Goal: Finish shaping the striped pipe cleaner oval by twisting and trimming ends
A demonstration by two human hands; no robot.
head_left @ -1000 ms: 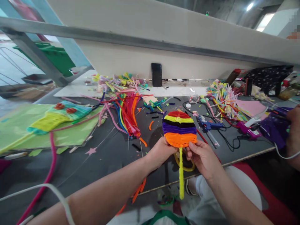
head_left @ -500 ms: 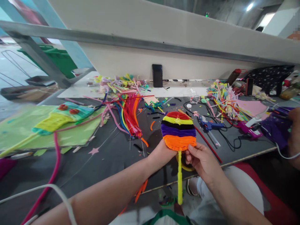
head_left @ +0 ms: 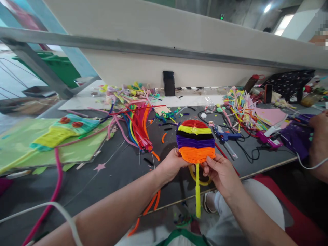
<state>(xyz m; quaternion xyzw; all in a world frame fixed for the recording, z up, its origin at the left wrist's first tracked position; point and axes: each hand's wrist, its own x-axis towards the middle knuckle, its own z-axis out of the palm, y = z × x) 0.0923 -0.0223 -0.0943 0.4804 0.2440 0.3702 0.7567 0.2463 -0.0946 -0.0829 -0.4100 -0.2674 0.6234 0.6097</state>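
A round fan made of pipe cleaners (head_left: 195, 141) is held up above the table's front edge, striped red, yellow, black, purple and orange. Its yellow handle (head_left: 197, 191) points down. My left hand (head_left: 172, 164) grips the lower left edge, with its fingertips partly behind the fan. On the lower right, my right hand (head_left: 217, 169) pinches the orange edge between thumb and fingers. A yellow loop (head_left: 205, 183) shows behind the handle, under my right hand. Left of the fan lies a bundle of coloured pipe cleaners (head_left: 140, 126).
A second fan, yellow and teal with red flowers (head_left: 65, 130), rests on a green board (head_left: 15, 136). A blue glue gun (head_left: 227, 135) and a magenta one (head_left: 269, 140) lie to the right with cords. A phone (head_left: 168, 83) leans at the back. Another person's hand (head_left: 320, 130) is at the far right.
My left hand has shifted outward, so its thumb and knuckles now show at the fan's left edge. The fan is turned slightly. The whole view has moved a little.
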